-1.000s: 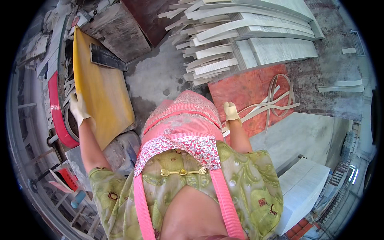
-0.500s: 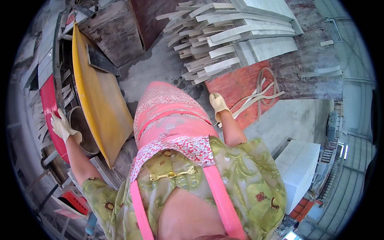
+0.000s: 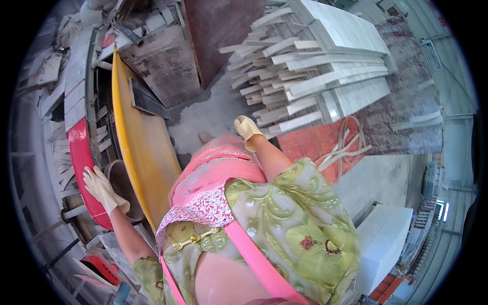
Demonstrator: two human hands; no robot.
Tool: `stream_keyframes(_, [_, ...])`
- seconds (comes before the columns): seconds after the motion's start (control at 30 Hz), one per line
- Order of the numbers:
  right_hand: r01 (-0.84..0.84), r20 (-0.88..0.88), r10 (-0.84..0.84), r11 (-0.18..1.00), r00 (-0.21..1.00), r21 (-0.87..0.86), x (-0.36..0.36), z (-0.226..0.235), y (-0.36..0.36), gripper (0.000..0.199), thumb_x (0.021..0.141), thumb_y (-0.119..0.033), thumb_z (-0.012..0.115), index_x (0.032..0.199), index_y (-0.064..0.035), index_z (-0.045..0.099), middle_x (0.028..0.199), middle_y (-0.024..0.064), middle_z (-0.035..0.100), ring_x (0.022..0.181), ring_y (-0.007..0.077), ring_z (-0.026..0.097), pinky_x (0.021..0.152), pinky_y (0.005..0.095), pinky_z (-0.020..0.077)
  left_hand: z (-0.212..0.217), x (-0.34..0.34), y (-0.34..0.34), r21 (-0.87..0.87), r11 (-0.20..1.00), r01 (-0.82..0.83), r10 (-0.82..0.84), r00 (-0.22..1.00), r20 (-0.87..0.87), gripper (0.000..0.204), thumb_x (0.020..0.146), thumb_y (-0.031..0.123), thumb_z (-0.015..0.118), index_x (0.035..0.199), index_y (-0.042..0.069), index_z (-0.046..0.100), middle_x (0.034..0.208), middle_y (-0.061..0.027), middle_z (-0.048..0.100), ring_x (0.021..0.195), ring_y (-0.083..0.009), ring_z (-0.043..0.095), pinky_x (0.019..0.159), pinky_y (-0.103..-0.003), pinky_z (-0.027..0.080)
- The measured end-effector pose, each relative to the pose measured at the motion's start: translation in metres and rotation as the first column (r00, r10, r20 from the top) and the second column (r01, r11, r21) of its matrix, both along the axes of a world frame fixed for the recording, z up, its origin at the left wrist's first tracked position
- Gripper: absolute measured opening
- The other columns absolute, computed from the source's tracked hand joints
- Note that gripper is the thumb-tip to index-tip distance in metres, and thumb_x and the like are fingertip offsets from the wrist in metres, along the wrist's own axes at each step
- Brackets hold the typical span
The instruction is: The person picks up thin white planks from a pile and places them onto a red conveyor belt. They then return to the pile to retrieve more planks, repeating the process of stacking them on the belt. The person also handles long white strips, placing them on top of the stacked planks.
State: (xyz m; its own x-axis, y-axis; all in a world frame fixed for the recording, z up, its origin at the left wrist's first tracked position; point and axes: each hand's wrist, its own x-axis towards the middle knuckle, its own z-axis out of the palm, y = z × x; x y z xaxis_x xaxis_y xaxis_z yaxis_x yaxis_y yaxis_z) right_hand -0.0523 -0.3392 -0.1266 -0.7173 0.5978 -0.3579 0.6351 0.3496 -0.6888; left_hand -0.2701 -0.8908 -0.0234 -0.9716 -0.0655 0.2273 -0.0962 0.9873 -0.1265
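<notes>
We saw the left hand (image 3: 103, 189) open, fingers extended over the red panel (image 3: 81, 145), apparently gripping nothing; whether it pressed there, we couldn't tell. The right hand (image 3: 246, 130) was curled near the stacked strips (image 3: 325, 77), its contents hidden. The yellow board (image 3: 145, 152) partly covered a tub (image 3: 121, 178).

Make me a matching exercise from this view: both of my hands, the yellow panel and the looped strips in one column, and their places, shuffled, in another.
Things:
1. left hand
2. right hand
3. yellow panel
4. looped strips

Places:
A. near the ends of the stacked strips
B. on the orange-red board
C. at the red panel
D. between red panel and pink apron

Right pairs: 1-C, 2-A, 3-D, 4-B
</notes>
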Motion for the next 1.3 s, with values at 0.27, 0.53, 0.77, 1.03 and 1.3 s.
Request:
stream_keyframes(0.27, [-0.164, -0.018, 0.163, 0.977, 0.986, -0.138, -0.129, -0.068, 0.029, 0.046, 0.096, -0.04, 0.049, 0.112, -0.0007, 0.067, 0.12, 0.0284, 0.066, 0.117, 0.0438, 0.06, 0.097, 0.0518, 0.0472, 0.061, -0.012, 0.03, 0.287, 0.94, -0.183, 0.143, 0.978, 0.153, 0.054, 0.105, 0.042, 0.038, 0.105, 0.0, 0.072, 0.108, -0.0291, 0.069, 0.107, -0.0467, 0.064, 0.097, -0.053, 0.046])
stream_keyframes(0.53, [-0.424, 0.136, 0.463, 0.873, 0.876, -0.241, -0.216, -0.045, 0.04, 0.033, 0.098, -0.029, 0.052, 0.116, -0.0046, 0.064, 0.104, 0.0104, 0.069, 0.101, 0.0219, 0.064, 0.089, 0.0375, 0.0494, 0.053, -0.018, 0.068, 0.187, 0.92, -0.344, 0.382, 0.892, -0.241, 0.024, 0.093, 0.022, 0.059, 0.077, 0.006, 0.065, 0.078, -0.0183, 0.065, 0.076, -0.0389, 0.065, 0.073, -0.052, 0.052])
stream_keyframes(0.77, [-0.508, -0.527, 0.291, 0.795, 0.799, -0.332, -0.336, 0.13, -0.108, 0.032, 0.104, -0.02, 0.05, 0.121, 0.0044, 0.063, 0.117, 0.0153, 0.07, 0.113, 0.0223, 0.064, 0.102, 0.0339, 0.0468, 0.046, -0.021, 0.061, 0.402, 0.859, -0.318, 0.448, 0.847, -0.287, 0.015, 0.087, 0.016, 0.065, 0.089, 0.001, 0.065, 0.097, -0.0219, 0.066, 0.099, -0.0401, 0.062, 0.092, -0.051, 0.049])
stream_keyframes(1.03, [-0.723, -0.634, 0.762, 0.512, 0.133, 0.464, -0.445, 0.189, -0.3, 0.039, 0.093, -0.026, 0.062, 0.119, 0.0034, 0.064, 0.107, 0.0232, 0.068, 0.1, 0.0416, 0.063, 0.096, 0.047, 0.0467, 0.035, -0.021, 0.06, 0.434, 0.879, -0.198, 0.327, 0.913, -0.245, 0.044, 0.092, 0.022, 0.06, 0.123, -0.01, 0.063, 0.131, -0.0292, 0.06, 0.128, -0.0446, 0.053, 0.117, -0.051, 0.034])
stream_keyframes(1.3, [-0.454, -0.145, 0.989, 0.13, 0.001, 0.881, -0.458, 0.144, -0.359, 0.075, 0.091, -0.051, 0.06, 0.143, 0.0014, 0.049, 0.139, 0.0288, 0.053, 0.133, 0.0426, 0.047, 0.118, 0.0497, 0.0291, 0.06, -0.03, 0.056, 0.562, 0.823, -0.081, 0.254, 0.938, -0.236, 0.039, 0.091, 0.017, 0.061, 0.123, -0.006, 0.064, 0.127, -0.026, 0.064, 0.126, -0.0407, 0.056, 0.115, -0.05, 0.036])
